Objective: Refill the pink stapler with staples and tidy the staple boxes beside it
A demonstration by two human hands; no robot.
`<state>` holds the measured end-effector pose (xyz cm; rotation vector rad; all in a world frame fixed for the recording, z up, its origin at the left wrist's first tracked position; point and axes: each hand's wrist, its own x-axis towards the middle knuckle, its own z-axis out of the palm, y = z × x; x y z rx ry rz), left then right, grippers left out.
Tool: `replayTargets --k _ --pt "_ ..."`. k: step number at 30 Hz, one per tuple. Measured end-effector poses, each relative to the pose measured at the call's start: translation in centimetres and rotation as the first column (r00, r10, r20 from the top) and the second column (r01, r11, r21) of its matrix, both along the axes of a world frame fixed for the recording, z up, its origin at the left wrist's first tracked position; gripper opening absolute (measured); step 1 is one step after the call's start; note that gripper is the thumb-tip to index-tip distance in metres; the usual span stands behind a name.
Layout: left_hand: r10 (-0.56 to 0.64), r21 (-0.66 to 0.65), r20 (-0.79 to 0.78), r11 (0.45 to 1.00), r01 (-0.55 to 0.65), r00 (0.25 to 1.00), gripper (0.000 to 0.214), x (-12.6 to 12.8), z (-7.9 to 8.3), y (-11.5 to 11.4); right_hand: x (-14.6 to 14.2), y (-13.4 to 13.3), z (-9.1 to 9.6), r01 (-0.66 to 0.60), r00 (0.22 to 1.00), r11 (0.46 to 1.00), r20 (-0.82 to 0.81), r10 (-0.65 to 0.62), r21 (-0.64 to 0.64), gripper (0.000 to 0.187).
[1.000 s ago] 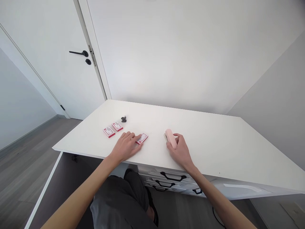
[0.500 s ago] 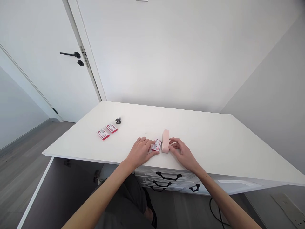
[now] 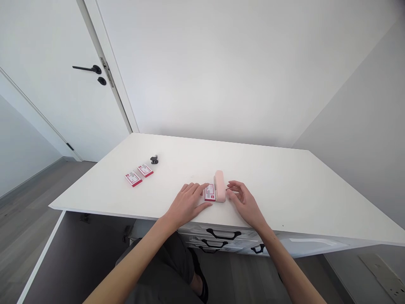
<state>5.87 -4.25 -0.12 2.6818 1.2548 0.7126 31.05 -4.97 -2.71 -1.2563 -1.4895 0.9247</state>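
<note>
A pink stapler point(image 3: 220, 186) lies on the white desk point(image 3: 294, 190) near its front edge. A small red and white staple box point(image 3: 209, 193) rests flat against the stapler's left side. My left hand point(image 3: 188, 202) lies on the desk, its fingers apart, with the fingertips touching that box. My right hand point(image 3: 245, 202) sits just right of the stapler, fingers loosely curled and apart, fingertips at the stapler's side, holding nothing.
Two more red and white staple boxes point(image 3: 139, 175) lie at the desk's left, with a small black clip point(image 3: 154, 159) behind them. Drawers with black handles point(image 3: 221, 234) sit under the desk. A white door point(image 3: 63, 76) stands at the left.
My left hand slid the staple box rightwards up against the stapler. My right hand let go of the stapler, which now lies turned lengthwise away from me.
</note>
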Motion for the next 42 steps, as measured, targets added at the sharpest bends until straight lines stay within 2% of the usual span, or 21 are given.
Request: replayTargets --k 2,4,6,8,10,12,16,23,26,31,34,38,42 --pt "0.064 0.049 0.006 0.997 -0.064 0.998 0.052 -1.5 0.1 -0.1 0.2 0.0 -0.1 0.022 0.999 1.000 -0.027 -0.023 -0.017 0.045" --pt "0.186 0.132 0.013 0.974 -0.187 0.982 0.049 -4.0 0.3 0.1 0.3 -0.1 0.0 0.038 0.998 0.999 -0.051 -0.040 -0.034 0.045" --pt "0.336 0.213 0.019 0.919 -0.332 0.942 0.049 -7.3 0.5 0.6 0.3 -0.2 0.1 0.051 0.996 0.997 -0.074 -0.055 -0.049 0.045" --pt "0.495 0.251 0.035 0.837 -0.487 0.868 0.052 -10.8 0.7 1.2 0.3 -0.2 0.1 0.062 0.993 0.996 -0.095 -0.068 -0.062 0.045" --pt "0.596 0.237 0.046 0.773 -0.588 0.802 0.059 -14.1 0.9 1.7 0.3 -0.3 0.2 0.065 0.992 0.996 -0.107 -0.072 -0.069 0.045" --pt "0.646 0.197 0.053 0.741 -0.642 0.761 0.068 -16.6 1.0 2.0 0.3 -0.3 0.1 0.062 0.992 0.996 -0.109 -0.069 -0.068 0.045" --pt "0.708 0.041 0.028 0.704 -0.709 0.705 0.079 -18.5 0.7 1.6 0.3 -0.2 0.0 0.051 0.993 0.997 -0.105 -0.057 -0.056 0.044" --pt "0.716 -0.015 0.109 0.695 -0.719 0.689 0.070 -16.8 0.3 -0.8 0.5 -0.3 0.1 0.045 0.994 0.998 -0.093 -0.050 -0.052 0.042" --pt "0.656 -0.057 0.172 0.751 -0.657 0.735 0.070 -15.2 0.4 -1.8 0.5 -0.3 0.1 0.042 0.995 0.998 -0.087 -0.046 -0.053 0.043" --pt "0.437 -0.139 0.179 0.898 -0.417 0.881 0.059 -10.0 1.2 -2.7 0.6 -0.1 -0.1 0.019 0.995 0.998 -0.094 -0.025 -0.060 0.043" --pt "0.273 -0.155 0.176 0.957 -0.247 0.946 0.062 -6.3 2.0 -2.1 0.6 -0.1 0.0 0.011 0.996 0.998 -0.083 -0.016 -0.060 0.042" --pt "0.064 -0.211 0.164 0.977 -0.028 0.984 0.074 -2.4 2.7 -0.3 0.5 -0.2 0.2 0.008 0.998 0.999 -0.057 -0.011 -0.053 0.041" --pt "-0.031 -0.245 0.146 0.967 0.066 0.989 0.074 -0.3 2.6 1.2 0.4 -0.1 0.3 0.002 0.998 0.999 -0.066 -0.005 -0.039 0.039"
